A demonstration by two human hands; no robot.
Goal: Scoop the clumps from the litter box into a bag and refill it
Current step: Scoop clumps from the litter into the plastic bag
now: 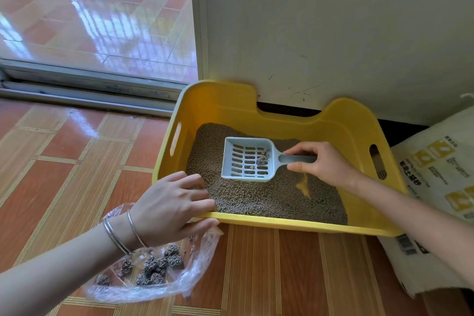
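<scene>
Head view, looking down at the yellow litter box (282, 223) on the tiled floor (64, 161), back edge against the wall (333, 33). Inside the box: grey litter (256, 200), blue slotted scoop (247, 159) around the middle, a few bits sitting in it. Resting on the litter or just above it, can't tell. Right hand (323, 161) inside the box too, fingers and thumb pinching the scoop's handle. Left hand (169, 208) at the box's near-left corner, fingers over the rim, thumb on the outside, gripping it. Just outside that corner, clear bag (197, 261) flat on the floor with dark clumps (159, 264) in it. White litter sack (436, 174) just right of the box.
</scene>
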